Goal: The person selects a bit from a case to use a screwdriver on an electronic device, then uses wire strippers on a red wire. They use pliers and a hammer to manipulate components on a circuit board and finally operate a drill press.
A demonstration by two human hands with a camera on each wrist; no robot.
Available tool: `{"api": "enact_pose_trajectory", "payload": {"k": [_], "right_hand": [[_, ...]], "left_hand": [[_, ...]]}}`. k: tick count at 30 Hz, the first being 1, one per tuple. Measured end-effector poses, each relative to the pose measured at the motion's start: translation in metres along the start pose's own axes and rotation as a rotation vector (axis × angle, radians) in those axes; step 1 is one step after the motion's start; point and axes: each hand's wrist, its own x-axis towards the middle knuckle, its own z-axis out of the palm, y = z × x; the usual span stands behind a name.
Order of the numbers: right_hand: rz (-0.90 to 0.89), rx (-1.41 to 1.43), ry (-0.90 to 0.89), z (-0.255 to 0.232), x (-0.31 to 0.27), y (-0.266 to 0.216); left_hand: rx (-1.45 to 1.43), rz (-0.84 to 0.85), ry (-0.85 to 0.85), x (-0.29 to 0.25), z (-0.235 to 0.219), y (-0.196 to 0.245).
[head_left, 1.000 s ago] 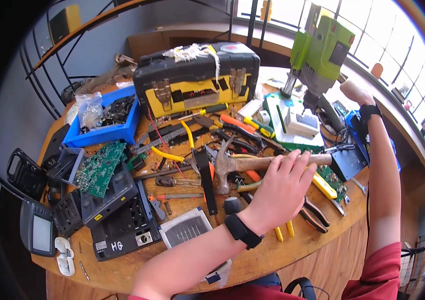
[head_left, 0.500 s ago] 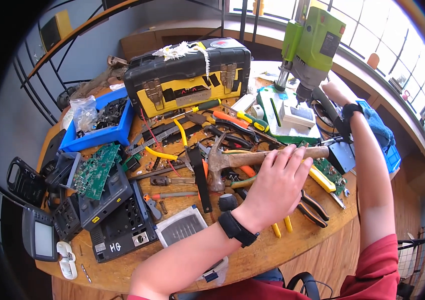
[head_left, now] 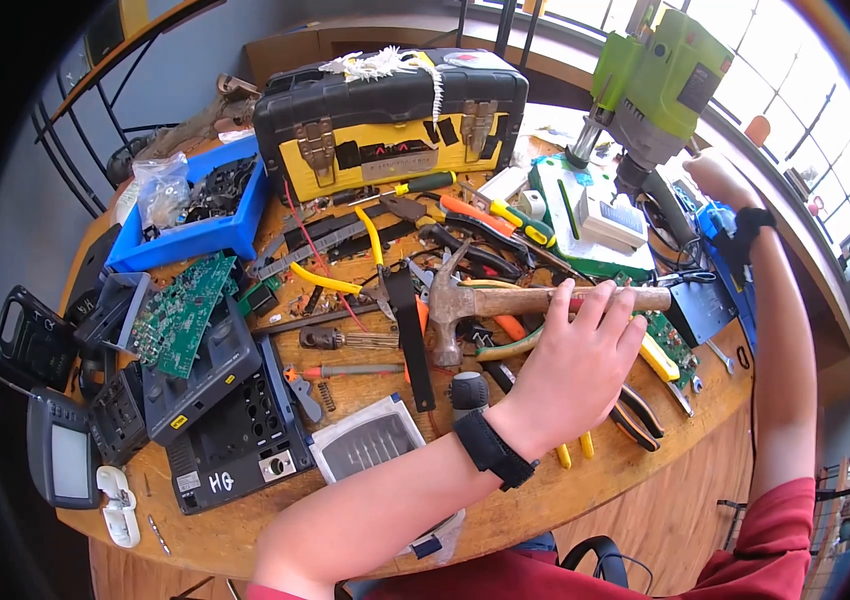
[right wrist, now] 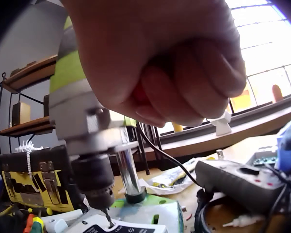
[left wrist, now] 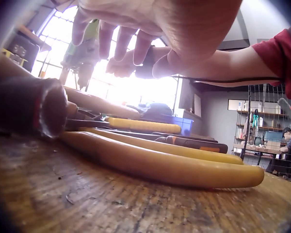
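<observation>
My left hand (head_left: 580, 370) lies palm down over the wooden handle of a claw hammer (head_left: 495, 302), fingers extended. In the left wrist view, this hand (left wrist: 155, 29) hangs above yellow pliers handles (left wrist: 184, 167), holding nothing. At the back right, my right hand (head_left: 720, 180) is beside a green drill press (head_left: 673, 75). The right wrist view shows the right hand (right wrist: 165, 63) with fingers curled, a bit of red showing between them; the rest of the gripped handle is hidden. Below, the drill bit (right wrist: 108, 217) points down at a white box (right wrist: 89, 224) on the press base.
A black and yellow toolbox (head_left: 390, 125) stands at the back, with a blue bin (head_left: 185, 245) to its left. Circuit boards (head_left: 185, 315) and black casings (head_left: 235, 440) cover the left side. Pliers, screwdrivers and scraps lie across the middle. A power strip (right wrist: 237, 182) sits beside the press.
The head view has shifted, moving the whole scene within the picture. My left hand remains over the hammer handle and my right hand stays beside the drill press.
</observation>
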Motion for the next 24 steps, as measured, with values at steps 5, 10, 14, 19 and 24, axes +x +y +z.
{"api": "enact_pose_trajectory", "payload": {"k": [5,10,14,19,24], "right_hand": [[0.211,0.552,0.026,0.045,0.019,-0.007],[0.324,0.387,-0.055,-0.005,-0.002,-0.037],[0.076,0.057,-0.148,-0.002,0.005,-0.016],[0.196,0.266,0.022,0.017,0.015,0.016],[0.391,0.422,0.183,-0.007,-0.019,-0.065]], "left_hand": [[0.029,0.008,0.005,0.0,0.003,-0.001],[0.032,-0.005,-0.001,0.001,0.0,-0.001],[0.033,-0.014,0.009,0.0,0.002,0.001],[0.047,-0.008,-0.011,0.001,0.002,0.0],[0.005,-0.006,-0.019,0.0,0.003,0.001]]}}
